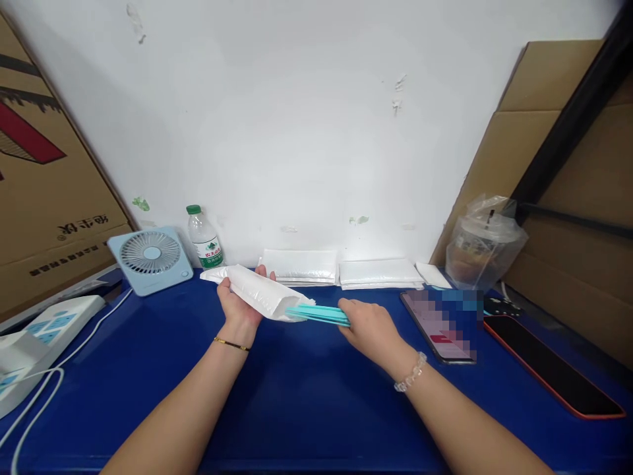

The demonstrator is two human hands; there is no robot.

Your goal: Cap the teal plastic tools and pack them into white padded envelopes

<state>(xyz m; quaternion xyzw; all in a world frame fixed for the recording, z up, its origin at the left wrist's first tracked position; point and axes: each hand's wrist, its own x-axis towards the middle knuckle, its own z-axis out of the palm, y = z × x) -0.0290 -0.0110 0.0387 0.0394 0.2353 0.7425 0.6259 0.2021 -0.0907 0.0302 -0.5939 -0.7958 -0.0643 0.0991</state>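
My left hand [242,300] holds a white plastic pouch [262,290] from below, with the thumb on its near side and the fingertips showing behind it. The pouch's open end faces right. My right hand [373,330] pinches a thin stack of flat turquoise pieces [321,313] at its right end. The left end of that stack lies inside the pouch's mouth, so its full length is hidden. Both hands are above the blue tabletop [297,409]. Behind them, flat white pouches lie in a left pile [299,265] and a right pile [380,272] against the wall.
Left are a blue fan [152,258], a green-capped bottle [205,241] and a white power strip [54,336] with cables. A phone [438,330], an orange-edged phone [554,369] and a bagged drink cup [479,247] stand right. Cardboard boxes flank both sides.
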